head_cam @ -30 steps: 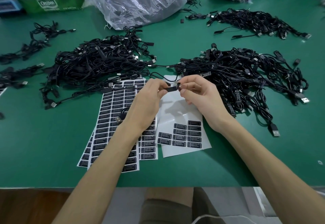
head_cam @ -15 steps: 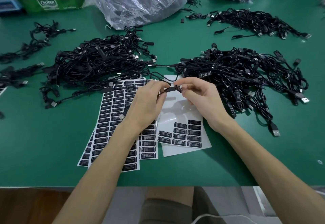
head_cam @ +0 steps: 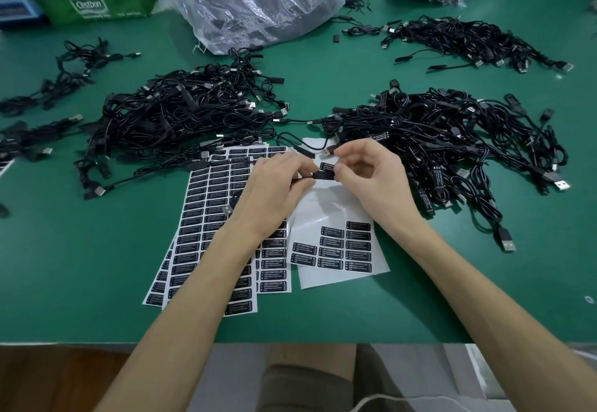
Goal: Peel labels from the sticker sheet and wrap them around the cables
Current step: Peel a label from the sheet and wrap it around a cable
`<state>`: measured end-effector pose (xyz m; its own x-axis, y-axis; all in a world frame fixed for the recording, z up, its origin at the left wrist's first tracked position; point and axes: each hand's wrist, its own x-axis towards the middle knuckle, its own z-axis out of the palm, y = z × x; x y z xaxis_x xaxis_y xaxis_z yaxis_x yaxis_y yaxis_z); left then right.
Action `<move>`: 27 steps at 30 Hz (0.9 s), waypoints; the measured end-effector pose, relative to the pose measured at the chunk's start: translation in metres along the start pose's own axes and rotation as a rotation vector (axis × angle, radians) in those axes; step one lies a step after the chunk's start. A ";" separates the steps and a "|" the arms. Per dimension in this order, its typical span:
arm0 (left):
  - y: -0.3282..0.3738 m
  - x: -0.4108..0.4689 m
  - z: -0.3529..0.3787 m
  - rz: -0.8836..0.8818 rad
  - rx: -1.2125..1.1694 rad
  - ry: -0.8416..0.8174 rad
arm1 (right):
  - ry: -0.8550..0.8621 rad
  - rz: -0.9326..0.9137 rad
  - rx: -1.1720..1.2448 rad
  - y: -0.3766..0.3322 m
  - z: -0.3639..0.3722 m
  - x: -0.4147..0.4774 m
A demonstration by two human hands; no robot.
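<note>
Head view: both hands pinch one cable above the sheet.
The left hand [head_cam: 274, 192] and right hand [head_cam: 374, 182] each grip the cable [head_cam: 323, 175] by its black block at frame centre, a label [head_cam: 327, 166] touching it. The sheet [head_cam: 336, 217] lies beneath on the tabletop [head_cam: 97, 266]. Cable piles [head_cam: 181, 121] sit at 10 and 2 o'clock.

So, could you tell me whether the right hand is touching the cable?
Touching: the head view shows the right hand pinching the cable at its fingertips, with the left hand gripping the other side.
</note>
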<state>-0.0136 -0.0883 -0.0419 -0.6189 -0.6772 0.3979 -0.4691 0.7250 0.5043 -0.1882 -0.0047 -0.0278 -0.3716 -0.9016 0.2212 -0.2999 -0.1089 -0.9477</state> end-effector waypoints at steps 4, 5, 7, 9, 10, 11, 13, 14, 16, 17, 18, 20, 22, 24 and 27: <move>0.002 -0.001 0.000 0.014 0.012 -0.006 | -0.009 0.003 -0.089 0.000 0.001 -0.001; 0.002 -0.001 0.000 0.018 0.023 -0.009 | -0.013 0.001 -0.100 0.001 0.001 -0.001; 0.002 -0.001 0.000 0.027 0.033 -0.004 | -0.026 0.003 -0.117 0.001 0.001 -0.001; 0.002 -0.001 0.000 0.031 0.031 0.000 | -0.035 0.010 -0.137 0.002 0.002 0.000; 0.003 -0.001 0.000 0.030 0.025 -0.001 | -0.036 0.012 -0.148 0.003 0.002 0.000; 0.003 -0.001 -0.001 0.027 0.019 -0.001 | -0.037 0.011 -0.158 0.003 0.002 0.000; 0.003 -0.001 -0.001 0.024 0.013 -0.006 | -0.043 0.007 -0.169 0.004 0.001 0.001; 0.003 -0.001 -0.001 0.023 0.009 -0.010 | -0.047 0.005 -0.173 0.004 0.001 0.001; 0.003 -0.001 -0.001 0.023 0.005 -0.012 | -0.055 0.004 -0.191 0.004 0.001 0.001; 0.003 -0.001 -0.001 0.023 0.006 -0.011 | -0.059 0.004 -0.200 0.004 0.001 0.001; 0.002 -0.001 -0.001 0.023 0.007 -0.009 | -0.060 0.004 -0.205 0.004 0.001 0.001; 0.002 -0.001 -0.001 0.023 0.008 -0.005 | -0.058 0.002 -0.209 0.004 0.001 0.001; 0.002 -0.002 -0.001 0.024 0.011 -0.003 | -0.056 0.001 -0.210 0.003 0.002 0.001; 0.002 -0.002 -0.001 0.026 0.010 -0.005 | -0.056 0.004 -0.209 0.003 0.002 0.001; 0.002 -0.002 0.000 0.030 0.010 -0.002 | -0.057 0.016 -0.208 0.003 0.002 0.001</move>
<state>-0.0134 -0.0857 -0.0412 -0.6343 -0.6546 0.4113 -0.4563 0.7465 0.4843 -0.1880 -0.0064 -0.0307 -0.3289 -0.9255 0.1879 -0.4715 -0.0115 -0.8818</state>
